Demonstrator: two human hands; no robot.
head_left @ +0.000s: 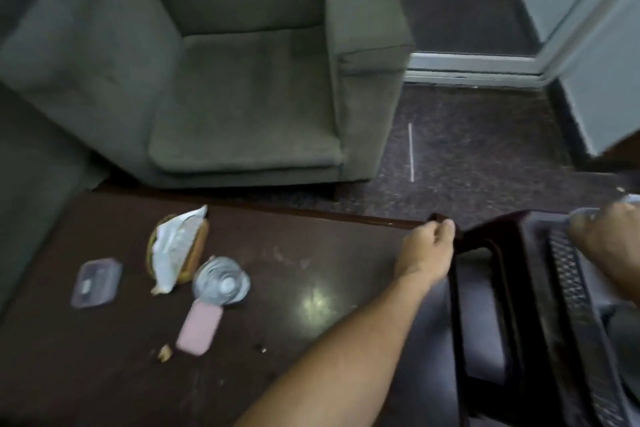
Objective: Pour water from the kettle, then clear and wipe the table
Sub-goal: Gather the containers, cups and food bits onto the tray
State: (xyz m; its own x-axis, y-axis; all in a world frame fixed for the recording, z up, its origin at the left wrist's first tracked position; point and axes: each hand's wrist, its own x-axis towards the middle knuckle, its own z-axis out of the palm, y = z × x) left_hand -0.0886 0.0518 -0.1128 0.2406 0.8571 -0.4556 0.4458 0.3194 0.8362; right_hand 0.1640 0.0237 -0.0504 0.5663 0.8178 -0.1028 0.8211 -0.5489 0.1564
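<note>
Head view, looking down over a dark brown tabletop (294, 288) with an armchair beyond it.

Item: left hand (427, 246). We reach it across the tabletop to the far right corner, fingers curled shut over the top edge of a dark wooden chair (485, 305) that stands just beside the tabletop.

Item: right hand (609, 236). We see it at the right border, blurred, resting over the chair's far side, with something pale and clear under the fingers; we cannot tell what it is, nor whether the hand is closed on it.

Item: kettle. We cannot find one in this view.

Item: clear plastic bottle (221, 279), upright on the left half of the tabletop, seen from above, cap in the middle.

Item: pink phone-like case (200, 328), lying flat, touching the near side of the bottle.

Item: round bread or bun with a crumpled white wrapper (176, 246) laid over it, just beyond the bottle.

Item: small clear lidded container (96, 282), flat, to the left of the wrapper, apart from it.

Item: a crumb (165, 352) near the pink case, with smaller specks and smears across the tabletop.

Item: grey-green armchair (242, 80), seat bare, set against the far edge of the tabletop.

Item: dark speckled floor (485, 149) to the right, with a thin white straw-like stick (411, 152) lying on it.
</note>
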